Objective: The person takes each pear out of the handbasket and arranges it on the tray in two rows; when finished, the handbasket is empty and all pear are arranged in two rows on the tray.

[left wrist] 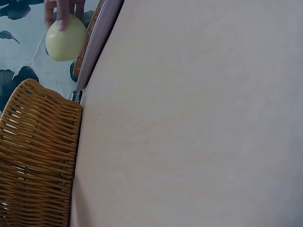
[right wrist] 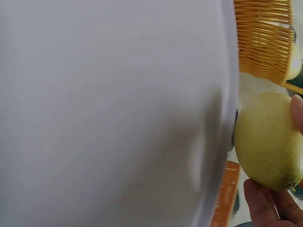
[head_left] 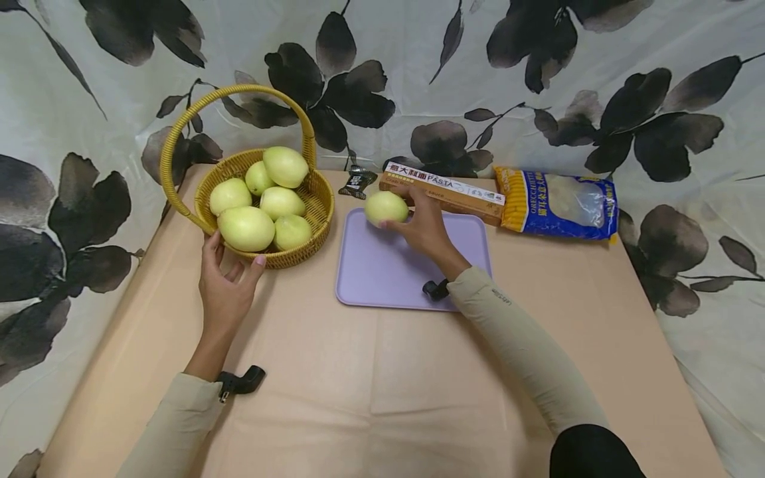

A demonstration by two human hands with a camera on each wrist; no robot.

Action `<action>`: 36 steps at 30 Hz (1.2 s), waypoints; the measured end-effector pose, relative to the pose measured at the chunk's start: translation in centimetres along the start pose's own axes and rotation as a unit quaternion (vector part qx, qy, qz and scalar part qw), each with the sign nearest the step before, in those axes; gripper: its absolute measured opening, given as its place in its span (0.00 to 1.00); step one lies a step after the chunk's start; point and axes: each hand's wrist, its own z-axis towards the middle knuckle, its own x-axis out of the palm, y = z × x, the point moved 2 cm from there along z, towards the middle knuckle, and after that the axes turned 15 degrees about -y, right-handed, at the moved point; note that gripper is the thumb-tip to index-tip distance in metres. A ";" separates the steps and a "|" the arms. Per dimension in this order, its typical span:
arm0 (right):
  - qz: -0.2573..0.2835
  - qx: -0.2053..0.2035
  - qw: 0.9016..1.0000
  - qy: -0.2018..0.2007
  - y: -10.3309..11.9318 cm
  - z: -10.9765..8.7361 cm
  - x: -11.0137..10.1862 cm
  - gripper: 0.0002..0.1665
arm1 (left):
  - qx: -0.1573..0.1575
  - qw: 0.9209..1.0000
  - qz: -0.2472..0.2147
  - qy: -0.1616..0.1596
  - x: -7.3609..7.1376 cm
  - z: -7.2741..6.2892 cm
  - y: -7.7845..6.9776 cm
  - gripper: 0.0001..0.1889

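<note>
My right hand [head_left: 421, 222] pinches a pale yellow-green mango [head_left: 386, 208] above the far left corner of a lilac tray [head_left: 382, 279]. Close up in the right wrist view, the mango [right wrist: 270, 142] shows a short stem end, with fingertips below it and the thumb at its side. At the left, my left hand [head_left: 227, 292] holds the near side of a yellow wicker basket [head_left: 323, 229], its thumb and index finger spread along the wall. Several more mangoes [head_left: 246, 229] lie in the basket. The left wrist view shows the wicker wall [left wrist: 40, 156] but not the left hand.
Behind the tray lies an orange-brown pasta box [head_left: 442, 189], beside a blue and yellow pasta bag [head_left: 558, 204]. A small black packet [head_left: 358, 181] sits between basket and box. The basket's tall handle [head_left: 173, 153] arches up. A floral cloth [head_left: 406, 79] hangs behind the table.
</note>
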 end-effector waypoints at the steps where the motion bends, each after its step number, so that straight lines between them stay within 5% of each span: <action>1: -0.003 0.001 1.000 0.003 -0.3 0.0 0.1 0.40 | 0.000 1.000 0.001 0.000 0.0 0.0 0.0 0.45; 27: -0.011 0.025 0.998 0.054 -0.4 0.0 3.6 0.41 | 0.002 1.000 0.004 0.001 0.2 -0.2 0.2 0.45; 36: -0.020 -0.003 1.000 0.015 0.6 0.0 2.9 0.44 | 0.002 1.000 0.008 0.001 0.1 0.0 0.1 0.45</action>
